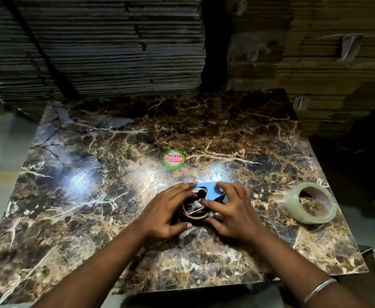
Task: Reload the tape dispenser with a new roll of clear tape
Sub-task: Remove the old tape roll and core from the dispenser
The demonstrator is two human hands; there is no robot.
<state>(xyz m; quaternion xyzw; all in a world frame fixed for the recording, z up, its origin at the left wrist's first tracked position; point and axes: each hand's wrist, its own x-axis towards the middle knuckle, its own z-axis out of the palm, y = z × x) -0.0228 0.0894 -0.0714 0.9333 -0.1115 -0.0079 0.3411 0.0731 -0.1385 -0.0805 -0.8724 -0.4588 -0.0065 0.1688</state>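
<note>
Head view, read from left to right. At roughly 10 o'clock beyond the work surface stands a dark stack of flattened corrugated cardboard sheets. The surface itself is a glossy brown marble-patterned slab with pale veins, bearing a bright glare patch at about 9 o'clock from its centre. Near the middle of the slab lies a round green-and-red sticker reading "Patelsa", at 12 o'clock from the hands and apart from them. The left hand comes in from 7 o'clock; its fingers curl over the left side of a small blue plastic tape dispenser, fingertips touching the blue edge and the thumb lying low against the near side. Within the dispenser, between the two hands, sits a brown cardboard tape core, seemingly almost bare of tape, its open ring facing upward. The right hand comes in from 5 o'clock and grips the right side of the dispenser, with fingertips pressed on the blue top plate and the thumb reaching across the ring of the core; a thin silver bangle circles that wrist. At 3 o'clock from the hands, well apart from both and untouched, a full roll of clear tape with a brown inner core rests tilted on the slab near its right edge. At 2 o'clock beyond the slab rises a second, tan stack of cardboard.
</note>
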